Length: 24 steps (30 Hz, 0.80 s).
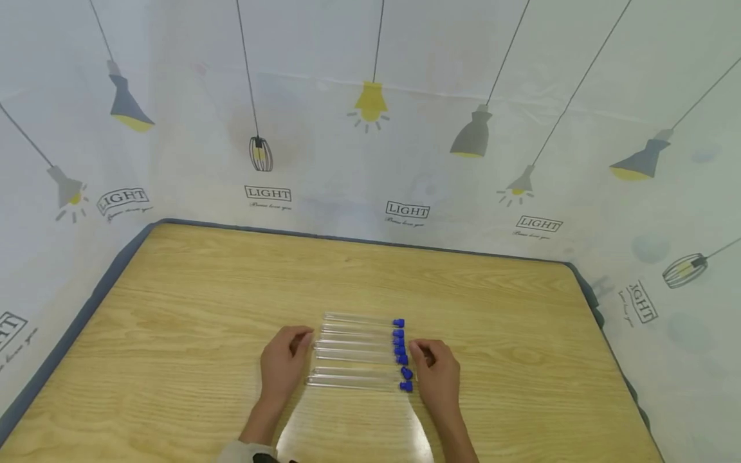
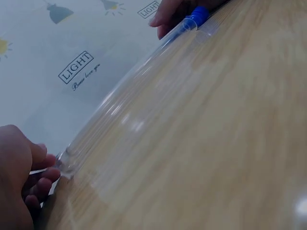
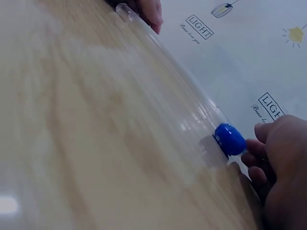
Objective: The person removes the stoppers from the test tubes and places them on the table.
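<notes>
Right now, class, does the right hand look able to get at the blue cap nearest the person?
Probably yes: the right hand is just beside that blue cap, and nothing visible seems to block its way.

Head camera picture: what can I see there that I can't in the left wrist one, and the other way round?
Only the head view shows seven small, blue, plastic-looking caps spread out enough to count, and the pale cloth sleeve at the left wrist.

Only the left wrist view shows the lower fingertips of the left hand, plus a close side look at a rounded tube end.

Both show parts of that hand and the right hand, long clear tubes, the light wooden tabletop and the white sheet printed with lamps.
</notes>
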### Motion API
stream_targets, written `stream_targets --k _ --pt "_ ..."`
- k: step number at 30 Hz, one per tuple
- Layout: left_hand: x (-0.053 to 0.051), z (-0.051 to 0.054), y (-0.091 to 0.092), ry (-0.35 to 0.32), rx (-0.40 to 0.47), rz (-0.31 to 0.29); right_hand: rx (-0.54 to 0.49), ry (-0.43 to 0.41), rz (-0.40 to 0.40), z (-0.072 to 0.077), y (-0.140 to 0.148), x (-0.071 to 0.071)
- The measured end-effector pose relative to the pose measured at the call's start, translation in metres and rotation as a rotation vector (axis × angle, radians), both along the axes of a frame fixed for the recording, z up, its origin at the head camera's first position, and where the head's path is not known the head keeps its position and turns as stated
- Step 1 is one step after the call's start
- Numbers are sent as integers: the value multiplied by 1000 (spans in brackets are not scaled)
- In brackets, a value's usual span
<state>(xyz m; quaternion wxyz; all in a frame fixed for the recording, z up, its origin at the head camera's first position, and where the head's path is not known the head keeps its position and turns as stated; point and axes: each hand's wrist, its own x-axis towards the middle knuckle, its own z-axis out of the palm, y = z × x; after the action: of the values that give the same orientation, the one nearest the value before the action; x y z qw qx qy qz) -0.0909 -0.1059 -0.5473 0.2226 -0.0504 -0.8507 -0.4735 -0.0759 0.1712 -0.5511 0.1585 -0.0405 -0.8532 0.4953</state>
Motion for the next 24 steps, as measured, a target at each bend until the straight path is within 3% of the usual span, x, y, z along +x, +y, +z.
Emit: stream_targets --k 7,15,24 --pt "-1 2 8 -60 -73 61 10 -42 -77 4 -10 -2" --pt "-2 0 9 -90 -92 65 52 -3 -105 5 -12 -3" --pt "0 0 8 -94 -82 49 34 48 -78 4 -12 -2"
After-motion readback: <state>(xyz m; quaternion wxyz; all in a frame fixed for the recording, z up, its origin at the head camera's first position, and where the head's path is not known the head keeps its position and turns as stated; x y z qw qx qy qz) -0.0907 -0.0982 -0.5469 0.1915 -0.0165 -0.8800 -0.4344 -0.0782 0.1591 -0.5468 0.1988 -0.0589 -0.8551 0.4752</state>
